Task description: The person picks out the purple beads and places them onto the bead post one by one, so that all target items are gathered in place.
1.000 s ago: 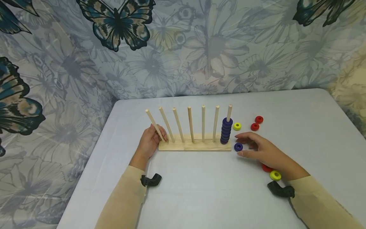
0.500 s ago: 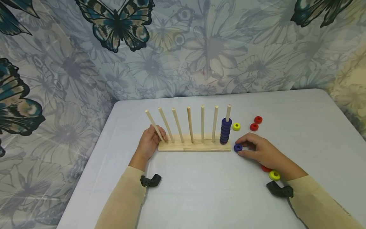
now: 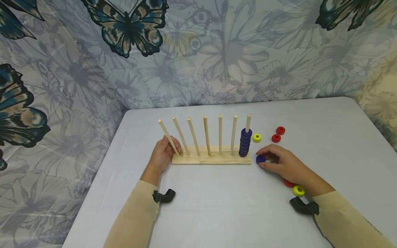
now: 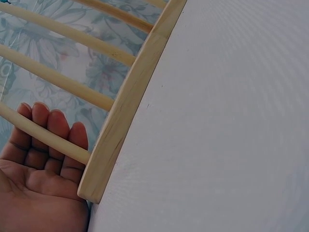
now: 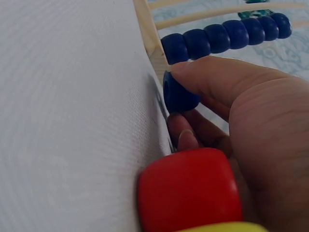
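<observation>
A wooden peg rack point(image 3: 211, 159) stands on the table with a row of upright pegs. Several dark blue beads point(image 3: 245, 142) are stacked on its rightmost peg; the other pegs are bare. My left hand point(image 3: 162, 153) is at the rack's left end, its loosely bent fingers point(image 4: 58, 125) behind the leftmost peg point(image 4: 48, 137). My right hand point(image 3: 280, 160) pinches a loose blue bead point(image 5: 179, 94) between thumb and fingers, just right of the rack. In the head view this bead point(image 3: 260, 159) is tilted, partly hidden by the fingers.
A yellow bead point(image 3: 256, 137) lies right of the stack, and two red beads point(image 3: 276, 138) lie beyond it. Under the right wrist are a red bead point(image 5: 190, 191) and another yellow bead point(image 3: 298, 190). A patterned cloth point(image 3: 232, 62) hangs behind the white table point(image 3: 217, 206).
My right thumb and fingers have closed on the blue bead, which has tipped from lying flat and shifted slightly right. The left hand and the rack stay put.
</observation>
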The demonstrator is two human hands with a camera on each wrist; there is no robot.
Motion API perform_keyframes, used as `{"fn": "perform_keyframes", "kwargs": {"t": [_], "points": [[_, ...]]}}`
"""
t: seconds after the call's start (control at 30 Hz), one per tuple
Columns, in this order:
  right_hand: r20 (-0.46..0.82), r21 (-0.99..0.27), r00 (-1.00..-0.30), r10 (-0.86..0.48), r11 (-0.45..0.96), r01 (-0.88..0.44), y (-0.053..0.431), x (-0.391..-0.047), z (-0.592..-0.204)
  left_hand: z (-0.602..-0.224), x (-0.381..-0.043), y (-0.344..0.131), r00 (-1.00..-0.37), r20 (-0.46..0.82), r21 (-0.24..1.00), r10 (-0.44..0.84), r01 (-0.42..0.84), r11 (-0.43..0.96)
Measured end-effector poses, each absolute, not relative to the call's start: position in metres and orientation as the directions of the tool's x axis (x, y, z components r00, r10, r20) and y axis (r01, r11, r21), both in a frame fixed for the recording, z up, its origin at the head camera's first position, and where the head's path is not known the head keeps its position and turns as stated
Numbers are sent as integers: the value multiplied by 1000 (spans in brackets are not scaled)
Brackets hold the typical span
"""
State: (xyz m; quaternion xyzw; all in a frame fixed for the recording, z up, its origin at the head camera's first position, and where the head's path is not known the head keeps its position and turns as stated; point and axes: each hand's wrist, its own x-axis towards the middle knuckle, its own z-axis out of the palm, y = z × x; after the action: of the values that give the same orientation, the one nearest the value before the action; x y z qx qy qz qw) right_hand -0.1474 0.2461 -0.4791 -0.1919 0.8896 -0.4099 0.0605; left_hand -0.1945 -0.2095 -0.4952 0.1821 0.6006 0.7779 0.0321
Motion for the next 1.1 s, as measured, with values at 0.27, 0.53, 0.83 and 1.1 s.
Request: {"fn": "perform_keyframes", "kwargs": {"t": [0.27, 0.53, 0.83, 1.1], "points": [[83, -757, -923, -377, 578, -304, 244, -146, -476, -493, -193, -209, -936, 235, 952, 260, 168, -255], [110, -752, -926, -361, 579, -315, 240, -144, -472, -492, -193, -210, -937, 231, 954, 262, 165, -250], [151, -746, -920, -362, 568, -347, 237, -140, -463, -495, -195, -211, -932, 242, 951, 268, 174, -256], [220, -754, -903, -369, 523, -397, 238, -137, -457, -493, -194, -210, -930, 255, 946, 265, 183, -267]]}}
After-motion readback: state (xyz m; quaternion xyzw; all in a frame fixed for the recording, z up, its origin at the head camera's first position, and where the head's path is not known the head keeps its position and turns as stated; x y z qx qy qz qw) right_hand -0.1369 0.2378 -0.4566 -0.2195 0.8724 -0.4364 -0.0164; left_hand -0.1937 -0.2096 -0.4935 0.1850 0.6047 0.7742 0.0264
